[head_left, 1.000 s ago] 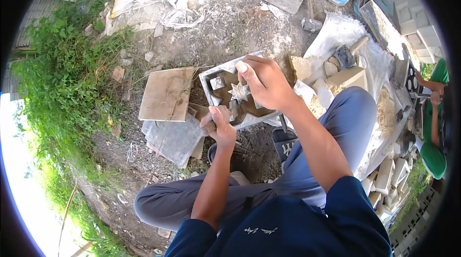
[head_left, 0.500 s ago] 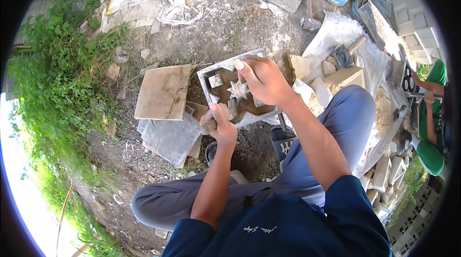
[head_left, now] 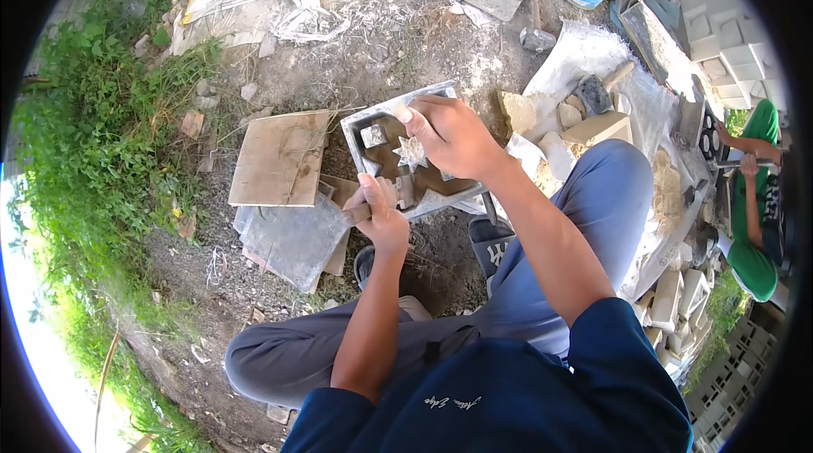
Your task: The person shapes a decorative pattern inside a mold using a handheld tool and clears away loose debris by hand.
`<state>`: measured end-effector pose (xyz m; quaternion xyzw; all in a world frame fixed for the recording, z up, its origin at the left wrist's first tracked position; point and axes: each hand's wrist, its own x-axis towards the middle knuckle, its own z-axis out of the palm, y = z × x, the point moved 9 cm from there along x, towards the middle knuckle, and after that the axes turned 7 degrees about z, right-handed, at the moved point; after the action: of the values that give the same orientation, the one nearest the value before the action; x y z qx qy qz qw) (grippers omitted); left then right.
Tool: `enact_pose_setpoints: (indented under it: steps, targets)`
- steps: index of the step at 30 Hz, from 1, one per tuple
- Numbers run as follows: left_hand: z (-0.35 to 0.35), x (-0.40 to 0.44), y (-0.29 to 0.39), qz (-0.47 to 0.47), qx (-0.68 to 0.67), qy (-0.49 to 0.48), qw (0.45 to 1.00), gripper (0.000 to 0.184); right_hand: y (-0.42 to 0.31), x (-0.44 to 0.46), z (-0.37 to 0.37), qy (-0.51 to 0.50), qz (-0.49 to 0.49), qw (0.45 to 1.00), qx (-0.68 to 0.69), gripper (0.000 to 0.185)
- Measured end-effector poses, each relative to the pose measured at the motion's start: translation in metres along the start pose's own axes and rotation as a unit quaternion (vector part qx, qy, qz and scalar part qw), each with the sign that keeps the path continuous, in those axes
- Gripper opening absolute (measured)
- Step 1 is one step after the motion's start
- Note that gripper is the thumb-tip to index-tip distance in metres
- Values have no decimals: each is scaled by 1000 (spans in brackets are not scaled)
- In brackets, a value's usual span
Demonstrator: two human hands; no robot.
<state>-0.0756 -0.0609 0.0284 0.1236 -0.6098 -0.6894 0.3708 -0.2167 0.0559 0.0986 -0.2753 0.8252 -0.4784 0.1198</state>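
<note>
One star-centred tray (head_left: pixel 381 111): left hand (head_left: pixel 383 214) grips a brownish handle (head_left: pixel 356 215), right hand (head_left: pixel 455 138) curls over it, hold hidden; arrangement looks unchanged this past second, suggesting steady handling.

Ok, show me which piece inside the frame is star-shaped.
The many-pointed piece near the middle of the frame, beside the right hand; the square-topped piece sits toward the frame's upper-left corner in view.
</note>
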Motion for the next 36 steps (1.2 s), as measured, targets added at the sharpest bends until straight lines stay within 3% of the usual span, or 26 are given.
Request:
enact_pose_setpoints:
  steps: [1,2,4,5,8,9,12,14,18,22,25,26,31,34,36]
  targets:
    - [9,0,9,-61,-121,40,990,49,2,0,1,2,-7,1000,-7,51]
    - [6,-7,-5,-66,-121,42,990,49,3,-1,-2,0,-3,1000,-7,51]
    - [10,0,-1,16,36,7,999,52,2,0,-2,-34,30,999,-13,56]
    - [12,0,-9,-29,-59,-10,998,52,1,2,-3,-29,26,999,-14,56]
    - [7,1,11,-49,-68,27,996,52,13,5,3,-28,52,998,-33,56]
    - [11,-1,20,-7,-46,9,999,53,11,5,2,-11,21,999,-24,52]
    - [10,-4,-9,-10,-2,2,1000,53,2,3,2,11,-12,1000,10,50]
    - [13,2,0,-40,-57,-7,998,53,9,5,8,-25,34,999,-5,49]
    - [21,-2,13,-13,-36,-20,999,54,11,3,5,-13,12,1000,-14,52]
    - [20,2,-4,-89,-67,-2,994,55,15,4,5,-19,38,999,-12,50]
    - [31,1,10,-20,-58,-47,997,56,16,2,3,-11,9,1000,-13,52]
    - [24,-7,-19,-21,-31,-59,998,57,14,0,2,-8,10,1000,-11,52]
    - [36,6,15,-36,-61,-63,996,57,21,4,1,-17,25,999,-10,51]
    - [29,-2,-28,-67,-15,-86,994,58,20,2,1,-28,33,999,4,51]
    - [30,8,-18,-51,-16,-61,997,57,25,5,2,-20,48,999,1,50]
